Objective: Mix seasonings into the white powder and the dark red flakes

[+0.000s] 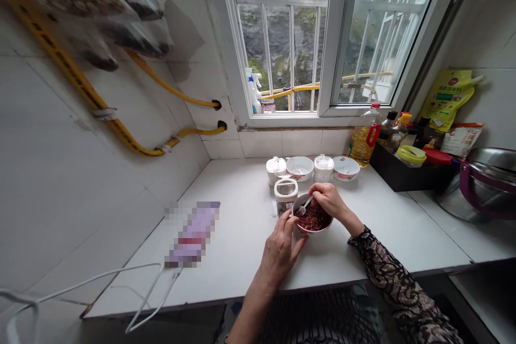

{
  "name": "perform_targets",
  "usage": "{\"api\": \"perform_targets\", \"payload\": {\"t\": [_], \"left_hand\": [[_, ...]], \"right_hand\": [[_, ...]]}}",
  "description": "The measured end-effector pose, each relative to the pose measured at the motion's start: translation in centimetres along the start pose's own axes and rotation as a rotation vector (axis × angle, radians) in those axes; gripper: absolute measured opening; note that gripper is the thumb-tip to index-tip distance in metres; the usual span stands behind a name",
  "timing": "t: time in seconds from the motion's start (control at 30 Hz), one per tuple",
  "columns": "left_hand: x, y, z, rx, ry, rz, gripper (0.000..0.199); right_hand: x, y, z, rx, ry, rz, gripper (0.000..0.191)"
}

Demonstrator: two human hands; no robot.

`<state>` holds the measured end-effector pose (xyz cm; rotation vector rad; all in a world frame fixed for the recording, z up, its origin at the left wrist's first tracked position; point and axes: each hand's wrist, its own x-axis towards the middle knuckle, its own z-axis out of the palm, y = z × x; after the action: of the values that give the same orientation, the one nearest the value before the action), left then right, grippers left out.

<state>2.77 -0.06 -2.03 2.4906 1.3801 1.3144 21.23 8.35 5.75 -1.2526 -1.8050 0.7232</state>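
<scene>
Head view: a left hand [280, 247] and a right hand [328, 201] work at a small pink-rimmed bowl [311, 231] of dark red grains [314, 218].
The bowl sits near the front edge of the white worktop [237, 236], just beside a clear jar with a white lid [286, 193]. The left grip is clamped around the bowl's side, fingers curled against its wall, while the right grip is pinched together on a small white spoon [305, 205] that dips into the grains. A black lace sleeve [387, 263] covers the right forearm. Along the wall behind stand two patterned bowls [299, 168] and a bottle of cooking oil [365, 140], beside a black tray of condiments [407, 172]. A steel pot with a purple handle [484, 183] rests at the far right, and a pixelated packet [193, 234] lies to the left.
</scene>
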Motion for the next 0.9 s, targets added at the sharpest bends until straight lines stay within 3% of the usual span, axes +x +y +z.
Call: {"api": "perform_targets", "payload": {"t": [0.1,0.27,0.43,0.7,0.9], "left_hand": [[0.0,0.0,0.0,-0.004,-0.002,-0.006,0.042],[0.1,0.1,-0.1,0.0,0.0,0.0,0.043],[0.1,0.1,-0.2,0.001,0.005,0.006,0.044],[0.0,0.0,-0.1,0.013,-0.001,-0.004,0.045],[0.1,0.1,-0.1,0.002,-0.009,-0.001,0.045]], "right_hand": [[-0.1,0.0,0.3,0.027,-0.029,0.014,0.019],[0.1,0.1,-0.3,0.166,0.028,0.147,0.018],[0.4,0.2,-0.9,0.257,0.047,0.175,0.016],[0.0,0.1,-0.3,0.014,0.094,0.071,0.018],[0.0,0.2,-0.5,0.059,0.082,0.107,0.019]]}}
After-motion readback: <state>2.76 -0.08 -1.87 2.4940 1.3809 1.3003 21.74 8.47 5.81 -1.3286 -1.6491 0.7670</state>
